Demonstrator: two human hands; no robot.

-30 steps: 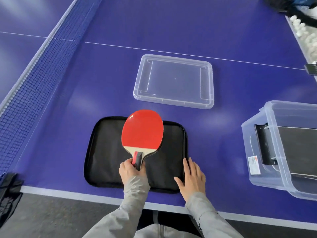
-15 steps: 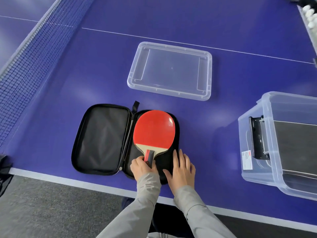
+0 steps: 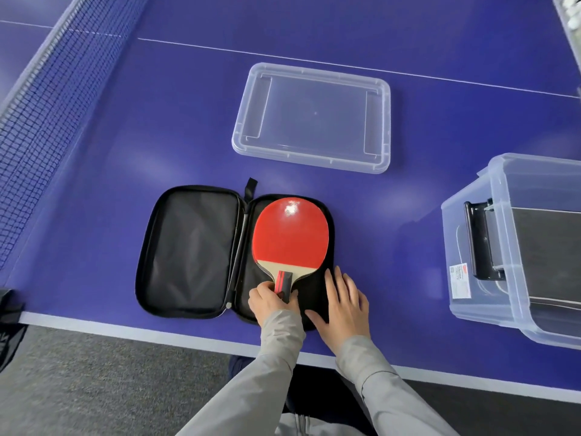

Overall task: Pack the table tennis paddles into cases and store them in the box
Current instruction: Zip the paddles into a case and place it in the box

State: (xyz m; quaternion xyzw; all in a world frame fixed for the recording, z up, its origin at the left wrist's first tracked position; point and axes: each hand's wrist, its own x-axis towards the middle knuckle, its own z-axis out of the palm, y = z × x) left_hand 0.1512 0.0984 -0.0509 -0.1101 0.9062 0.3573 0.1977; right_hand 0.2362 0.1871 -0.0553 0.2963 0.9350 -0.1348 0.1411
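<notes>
Gripping paddle (image 3: 290, 234) handle, left hand (image 3: 273, 302) closed, blade pointing away, right hand (image 3: 342, 302) flat on open case (image 3: 191, 250).

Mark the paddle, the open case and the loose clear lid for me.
paddle (image 3: 290, 229): head view, middle of the red rubber face.
open case (image 3: 191, 250): head view, empty left half's lining.
clear lid (image 3: 312, 116): head view, centre of the flat panel.
</notes>
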